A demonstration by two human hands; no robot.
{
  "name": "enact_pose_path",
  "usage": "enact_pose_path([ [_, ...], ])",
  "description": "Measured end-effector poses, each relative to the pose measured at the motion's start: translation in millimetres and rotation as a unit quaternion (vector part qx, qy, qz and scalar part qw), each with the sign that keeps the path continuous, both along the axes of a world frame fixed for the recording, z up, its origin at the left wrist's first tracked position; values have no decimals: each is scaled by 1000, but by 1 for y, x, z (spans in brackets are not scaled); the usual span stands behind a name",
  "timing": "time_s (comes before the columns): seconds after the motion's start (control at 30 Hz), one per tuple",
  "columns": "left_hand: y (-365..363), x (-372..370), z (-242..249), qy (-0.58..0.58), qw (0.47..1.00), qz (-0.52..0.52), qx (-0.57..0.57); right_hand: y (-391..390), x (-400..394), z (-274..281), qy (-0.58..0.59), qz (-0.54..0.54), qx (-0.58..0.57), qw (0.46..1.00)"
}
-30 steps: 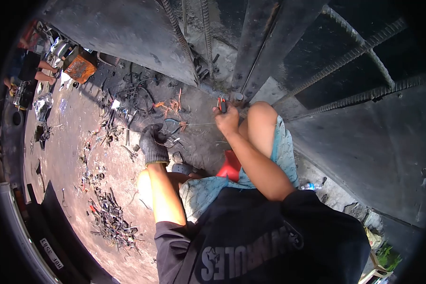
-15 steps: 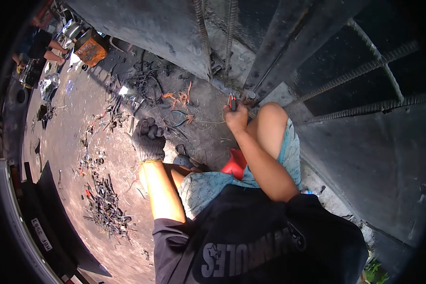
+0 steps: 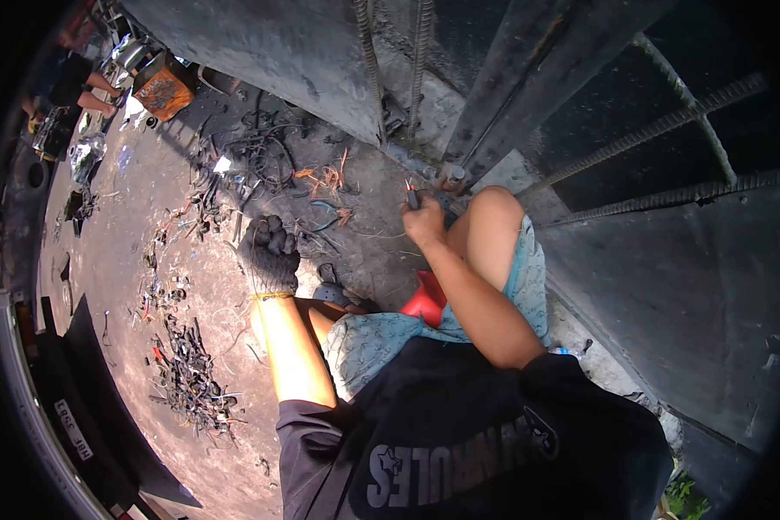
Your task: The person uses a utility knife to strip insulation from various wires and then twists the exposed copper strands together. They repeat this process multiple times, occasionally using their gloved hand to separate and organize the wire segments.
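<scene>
The right hand [image 3: 425, 221] is closing its fingers around red-handled pliers [image 3: 411, 196], the tool's tip pointing away beyond the fingertips. The gloved left hand [image 3: 269, 256] is curling into a loose fist; I cannot tell whether it is gripping the thin wire [image 3: 374, 234] lying between both hands. Keeping that wire taut should be helping.

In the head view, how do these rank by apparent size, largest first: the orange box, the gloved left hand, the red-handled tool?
1. Gloved left hand, though it lies nearer the camera.
2. Orange box, far away, so its true size is unsure.
3. Red-handled tool in the right hand.
</scene>
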State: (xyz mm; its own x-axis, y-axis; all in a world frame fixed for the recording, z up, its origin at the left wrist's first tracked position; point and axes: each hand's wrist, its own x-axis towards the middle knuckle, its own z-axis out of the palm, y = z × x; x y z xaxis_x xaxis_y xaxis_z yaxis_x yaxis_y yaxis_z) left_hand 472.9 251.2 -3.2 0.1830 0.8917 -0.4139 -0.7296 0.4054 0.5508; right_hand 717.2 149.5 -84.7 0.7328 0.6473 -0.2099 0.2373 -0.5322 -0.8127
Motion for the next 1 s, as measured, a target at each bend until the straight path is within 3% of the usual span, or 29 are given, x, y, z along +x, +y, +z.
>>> enact_pose_path([
  [0.4, -3, 2, 5, -13, 1000, -5, -26, 3, -2, 0, -4, 14, 51, 999],
  [0.47, -5, 5, 7, -38, 999, -16, -25, 5, -8, 13, 179, 67, 108, 976],
  [0.5, -8, 7, 7, -75, 996, -48, -4, 5, -11, 21, 180, 66, 108, 976],
  [0.57, -9, 10, 2, -161, 975, -139, 67, 1, -21, 46, 454, 123, 85, 878],
  [0.6, -10, 11, -3, -160, 975, -140, 66, 1, -25, 48, 455, 121, 85, 878],
  [0.7, -25, 27, 13, -150, 965, -201, 80, -1, -36, 49, 590, 153, 66, 790],
  [0.73, -27, 31, 12, -149, 965, -202, 78, -1, -35, 51, 590, 152, 66, 790],
  [0.8, -29, 38, 9, -201, 955, -215, 21, -1, -34, 55, 650, 170, 125, 730],
  [0.93, -32, 52, 0, -239, 936, -252, 56, -1, -29, 61, 696, 143, 190, 677],
  [0.97, -36, 54, 3, -123, 977, -172, -12, -1, -27, 64, 706, 123, 194, 671],
  [1.0, -34, 55, 1, -122, 977, -172, -13, -1, -25, 66, 714, 101, 198, 664],
])
